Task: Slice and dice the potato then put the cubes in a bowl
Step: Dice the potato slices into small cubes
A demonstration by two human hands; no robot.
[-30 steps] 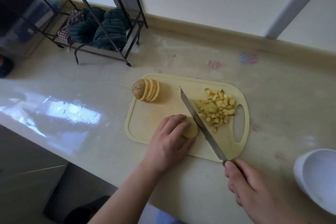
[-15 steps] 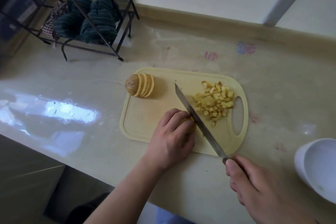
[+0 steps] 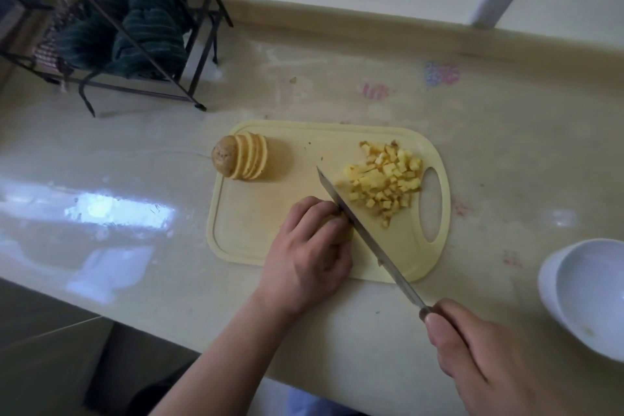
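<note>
A pale yellow cutting board (image 3: 256,233) lies on the counter. At its far left a sliced potato (image 3: 241,160) stands as a row of rounds. A heap of potato cubes (image 3: 388,181) sits near the board's handle hole. My left hand (image 3: 307,253) curls over a potato slice (image 3: 344,233) near the board's front edge, hiding most of it. My right hand (image 3: 486,358) grips the handle of a knife (image 3: 364,233), whose blade runs diagonally right beside my left fingers. A white bowl (image 3: 587,294) stands at the right edge.
A black wire rack (image 3: 111,24) holding dark green cloths stands at the back left of the beige counter (image 3: 135,179). The counter's front edge runs diagonally below my left arm. A wall with a raised ledge closes off the back.
The knife blade has come closer against my left fingers, over the slice. My left hand covers more of the slice than a second ago. The camera view has shifted slightly.
</note>
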